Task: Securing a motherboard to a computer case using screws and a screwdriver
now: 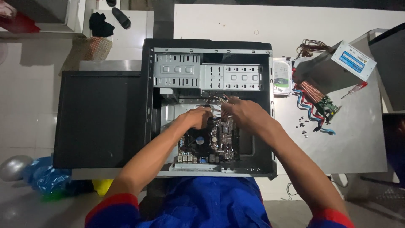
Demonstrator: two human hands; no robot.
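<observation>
Seen from above: open computer case (209, 46) lying on its side on the table (363, 139), motherboard (209, 145) seated in the lower half of the cavity. Left hand (196, 117) curled over the board's upper edge, fingers bent inward around a bundle of thin wires (215, 106); grip on them likely, though too dark to tell for certain. Right hand (242, 113) just beside it, fingertips pinched toward the same wires, thumb and forefinger nearly closed; actual hold not clear either. Both hands almost touching, directly above the motherboard's top edge and below the metal drive bays (209, 76). Wires between the two hands, at the middle of the case. Detached black side panel (99, 120) flat to the left of the case. To the right, on the table: hard drive (282, 77) just beside the case wall, power supply unit (337, 67) with its cable bundle (311, 46), an expansion card (327, 105), blue and red cables (310, 112), scattered small screws (303, 124), and a red-handled screwdriver (355, 89). Blue clothing with red cuffs at the bottom edge.
</observation>
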